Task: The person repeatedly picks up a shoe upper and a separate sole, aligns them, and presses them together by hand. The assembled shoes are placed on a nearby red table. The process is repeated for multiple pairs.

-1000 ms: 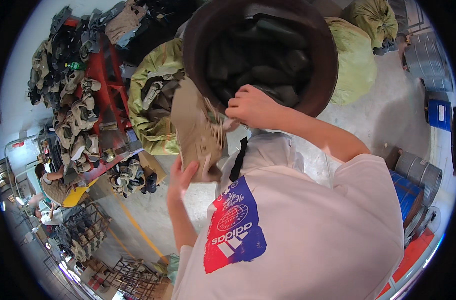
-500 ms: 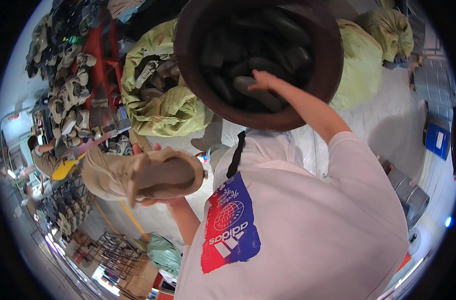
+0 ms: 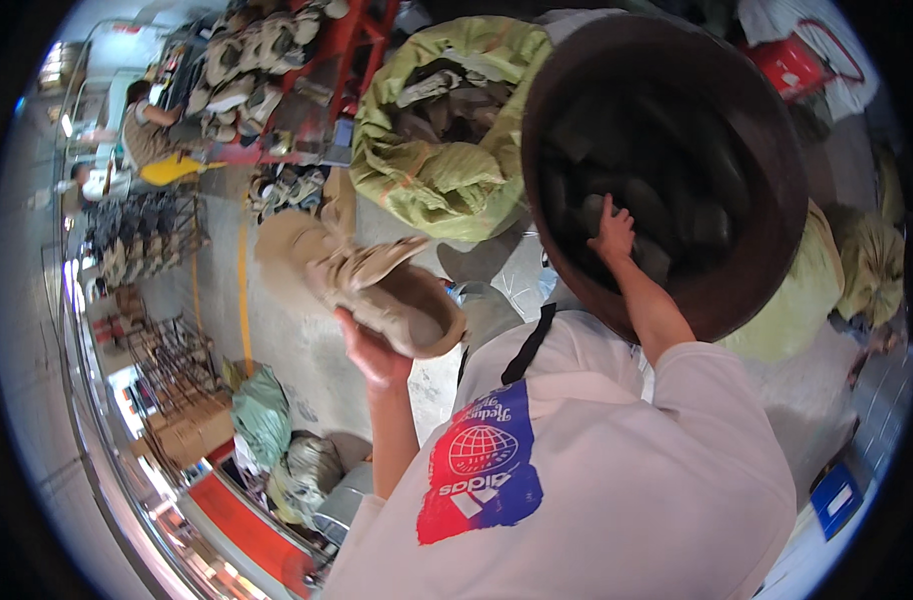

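Observation:
My left hand (image 3: 372,352) grips a tan lace-up boot (image 3: 362,285) from below and holds it out to my left, sole side down, toe pointing left. My right hand (image 3: 613,230) reaches into a big round dark brown bin (image 3: 777,150). Its fingers are spread and rest on the dark shoes (image 3: 667,215) piled inside, with nothing visibly grasped. My white printed shirt fills the lower middle of the view.
An open yellow-green sack (image 3: 447,170) of shoes stands beside the bin, with more sacks (image 3: 812,290) on the right. A red rack (image 3: 317,60) and wire racks (image 3: 147,235) hold boots at the left. A seated person (image 3: 147,125) works there. Bags (image 3: 262,415) lie on the floor.
A second ago both hands were on the tan boot by the bin. My left hand has carried the boot off to the left, and my right hand has gone down into the bin.

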Demonstrator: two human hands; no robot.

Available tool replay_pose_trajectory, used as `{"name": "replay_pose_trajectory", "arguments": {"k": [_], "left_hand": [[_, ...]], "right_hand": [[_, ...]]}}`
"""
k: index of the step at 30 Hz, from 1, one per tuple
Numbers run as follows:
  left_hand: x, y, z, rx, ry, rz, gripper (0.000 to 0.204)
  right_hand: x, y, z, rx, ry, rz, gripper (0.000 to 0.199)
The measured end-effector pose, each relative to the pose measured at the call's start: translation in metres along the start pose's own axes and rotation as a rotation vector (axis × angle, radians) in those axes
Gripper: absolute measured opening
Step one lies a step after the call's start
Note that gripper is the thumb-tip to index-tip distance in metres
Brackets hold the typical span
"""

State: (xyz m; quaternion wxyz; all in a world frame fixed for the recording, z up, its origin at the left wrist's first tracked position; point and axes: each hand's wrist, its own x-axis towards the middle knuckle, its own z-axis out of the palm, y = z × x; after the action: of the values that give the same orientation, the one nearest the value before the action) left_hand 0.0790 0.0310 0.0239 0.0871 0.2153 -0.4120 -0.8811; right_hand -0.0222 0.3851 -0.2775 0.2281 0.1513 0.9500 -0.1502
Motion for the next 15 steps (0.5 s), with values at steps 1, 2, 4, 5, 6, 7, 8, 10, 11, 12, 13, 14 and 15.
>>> {"name": "replay_pose_trajectory", "arguments": {"k": [1, 2, 4, 5, 6, 7, 8, 10, 11, 12, 13, 14, 15], "left_hand": [[0.001, -0.001, 0.009, 0.035, -0.023, -0.002, 0.065], [0.004, -0.002, 0.019, 0.072, -0.048, -0.006, 0.064], [0.011, -0.005, 0.026, 0.089, -0.047, -0.029, 0.064], [0.012, -0.006, 0.027, 0.087, -0.061, -0.049, 0.064], [0.015, -0.005, 0.032, 0.078, -0.098, -0.088, 0.066], [0.016, -0.006, 0.029, 0.103, -0.103, -0.104, 0.068], [0.02, -0.009, 0.027, 0.129, -0.118, -0.128, 0.07], [0.022, -0.008, 0.04, 0.14, -0.123, -0.064, 0.063], [0.019, -0.005, 0.047, 0.181, -0.152, -0.052, 0.06], [0.012, -0.002, 0.05, 0.22, -0.17, -0.041, 0.057], [0.014, 0.002, 0.05, 0.199, -0.232, -0.076, 0.053], [0.012, 0.004, 0.056, 0.261, -0.219, -0.068, 0.053], [0.012, 0.007, 0.066, 0.33, -0.22, -0.061, 0.054]], "right_hand": [[-0.002, 0.002, -0.007, 0.058, 0.041, -0.048, 0.122], [-0.004, 0.006, -0.014, 0.119, 0.079, -0.093, 0.122], [-0.012, 0.01, -0.04, 0.247, 0.169, -0.205, 0.123], [-0.018, 0.005, -0.06, 0.287, 0.229, -0.254, 0.122], [-0.025, 0.003, -0.088, 0.331, 0.295, -0.289, 0.121], [-0.034, -0.001, -0.12, 0.393, 0.316, -0.394, 0.119], [-0.045, -0.004, -0.156, 0.456, 0.34, -0.488, 0.118], [-0.082, -0.018, -0.235, 0.533, 0.402, -0.668, 0.116], [-0.098, -0.02, -0.271, 0.562, 0.46, -0.742, 0.116], [-0.112, -0.02, -0.301, 0.587, 0.506, -0.819, 0.116], [-0.12, -0.007, -0.324, 0.796, 0.39, -0.848, 0.116], [-0.122, 0.003, -0.34, 0.997, 0.271, -0.868, 0.115], [-0.127, -0.009, -0.342, 1.342, 0.235, -0.926, 0.112]]}}
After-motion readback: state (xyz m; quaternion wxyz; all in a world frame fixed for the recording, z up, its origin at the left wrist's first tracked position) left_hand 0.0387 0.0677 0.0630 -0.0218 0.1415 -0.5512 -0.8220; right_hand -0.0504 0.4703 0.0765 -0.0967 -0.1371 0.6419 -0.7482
